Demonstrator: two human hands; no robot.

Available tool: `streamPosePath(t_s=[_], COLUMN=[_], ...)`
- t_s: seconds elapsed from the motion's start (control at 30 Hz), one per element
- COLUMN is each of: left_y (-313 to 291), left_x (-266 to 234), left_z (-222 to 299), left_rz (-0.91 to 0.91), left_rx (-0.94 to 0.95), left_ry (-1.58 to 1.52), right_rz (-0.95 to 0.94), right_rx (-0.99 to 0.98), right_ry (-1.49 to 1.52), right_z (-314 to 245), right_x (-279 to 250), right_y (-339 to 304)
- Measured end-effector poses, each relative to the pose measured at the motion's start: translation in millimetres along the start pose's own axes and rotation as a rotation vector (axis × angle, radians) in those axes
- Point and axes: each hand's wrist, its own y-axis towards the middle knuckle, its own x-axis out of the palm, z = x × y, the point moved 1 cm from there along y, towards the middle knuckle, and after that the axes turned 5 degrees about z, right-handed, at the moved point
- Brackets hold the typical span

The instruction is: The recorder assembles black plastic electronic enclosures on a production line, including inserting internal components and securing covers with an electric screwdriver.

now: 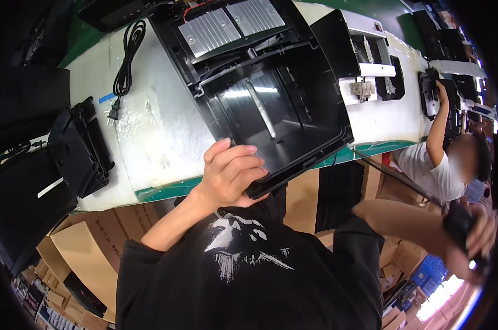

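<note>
My left hand (230,173) grips the near left corner of a large black plastic housing (328,144), with fingers over the rim and the thumb below. The housing lies tilted on the bench, its hollow inside facing up, and its near corner juts past the bench edge. Two ribbed silver metal plates (209,34) sit in its far part, with a red wire beside them. Far out to the right, my right hand (478,239) is closed around a dark object (459,224); blur and the picture's rim hide its kind.
A coiled black power cord (129,58) lies on the white bench top (166,129). Black plastic parts (81,148) stand at left. A white-framed unit (370,44) is beyond the housing. Cardboard boxes (89,242) sit below the bench. Another person (433,168) works at right.
</note>
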Motion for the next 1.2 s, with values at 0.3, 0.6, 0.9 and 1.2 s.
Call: streamPosePath(t_s=[0.3,0.6,0.9,1.2], left_y=[2.8,5.9,3.5,2.3], left_x=[7.0,8.2,10.4,10.6], left_z=[2.3,5.6,2.1,1.7], left_rz=[0.007,0.044,0.03,0.03], left_rx=[-0.03,-0.052,-0.012,-0.013], left_ry=[0.001,0.0,0.006,0.005], right_rz=[-0.03,-0.005,-0.369,-0.441], right_rx=[0.128,0.281,0.406,0.397], right_ry=[0.569,-0.084,-0.087,-0.116], right_z=[30.3,155.5,181.3,200.8], right_x=[42.5,152.1,144.2,151.2], right_y=[-71.2,-109.8,-116.7,-131.7])
